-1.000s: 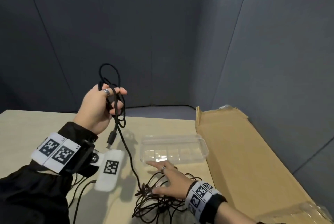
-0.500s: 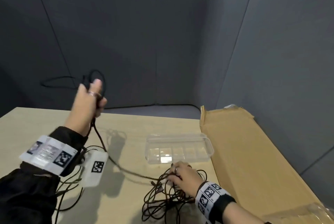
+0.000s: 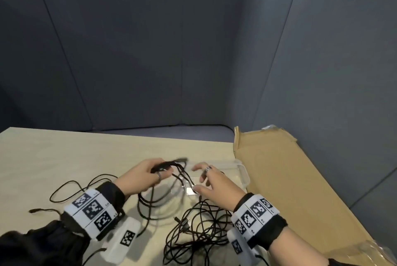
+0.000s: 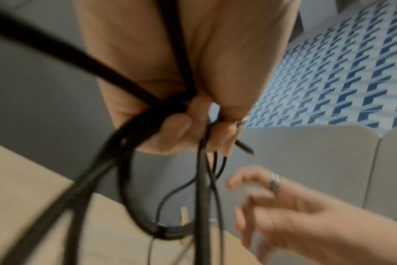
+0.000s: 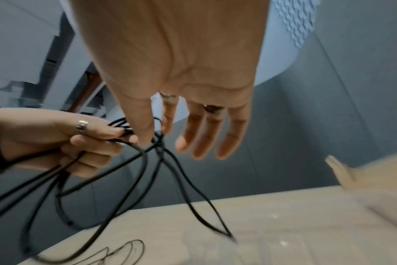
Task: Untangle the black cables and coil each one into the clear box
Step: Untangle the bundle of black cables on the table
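- Grip first: the left hand (image 3: 141,176) has its fingers curled round a bundle of loops (image 3: 171,166) of black cable, held just above the table (image 3: 64,154) at the near-left end of the clear box (image 3: 242,171).
- By contrast, the right hand (image 3: 211,182) holds nothing; its fingers are spread and relaxed beside the hanging strands, thumb close to them.
- From the bundle, strands trail down toward the near side, where a second tangled pile (image 3: 197,225) lies on the table between the wrists. I cannot tell whether the 2 are fully separate.
- Should they be joined, lifting the bundle into the box would likely drag the pile along or tighten a knot.
- Those loops look loose and uneven; if the left hand eases off before the right gathers them, they could spring apart and spill over the box's rim.
- Light and empty, the box may slide toward the cardboard (image 3: 290,180) on the right if cable is pushed in without steadying it.
- One more strand (image 3: 71,188) lies on the left of the table, near the sleeve, and could snag.
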The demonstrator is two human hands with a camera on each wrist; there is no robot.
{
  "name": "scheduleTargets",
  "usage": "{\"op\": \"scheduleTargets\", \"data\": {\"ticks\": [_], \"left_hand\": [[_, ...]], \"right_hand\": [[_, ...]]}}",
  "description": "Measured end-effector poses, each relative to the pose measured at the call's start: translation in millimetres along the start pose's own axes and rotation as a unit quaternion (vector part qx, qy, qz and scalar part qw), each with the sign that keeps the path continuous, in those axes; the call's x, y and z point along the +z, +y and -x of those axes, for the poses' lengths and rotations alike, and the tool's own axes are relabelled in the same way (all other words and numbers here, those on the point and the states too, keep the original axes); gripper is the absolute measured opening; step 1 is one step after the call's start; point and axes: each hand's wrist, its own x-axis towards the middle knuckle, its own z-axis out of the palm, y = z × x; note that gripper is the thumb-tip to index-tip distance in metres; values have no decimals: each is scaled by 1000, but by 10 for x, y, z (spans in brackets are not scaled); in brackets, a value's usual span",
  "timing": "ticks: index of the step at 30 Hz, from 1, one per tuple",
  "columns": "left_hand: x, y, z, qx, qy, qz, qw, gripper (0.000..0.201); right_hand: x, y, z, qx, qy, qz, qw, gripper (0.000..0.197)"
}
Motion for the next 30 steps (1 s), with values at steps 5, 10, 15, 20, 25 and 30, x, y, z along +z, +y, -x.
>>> {"op": "scheduleTargets", "data": {"ticks": [5,10,15,20,25,30], "left_hand": [[-513,-353,79,-48,181,-190,964,26],[-702,-864,88,-182,125,-428,876,52],[-386,-825,34,-147,56,-484,861,47],[412,-531,34,-27,-125,-348,929,43],[1164,-675,94,2,-243,-322,915,50],[904,-691,49,37,-110,-73,991,25]], "right_hand": [[160,582,102,142,-142,100,975,66],[323,733,190,176,-177,126,960,65],[364,635,182,115,-162,101,975,25],[515,484,253,61,-272,130,952,21],[421,360,253,18,-219,105,970,10],[17,347,337,10,-52,11,999,8]]}}
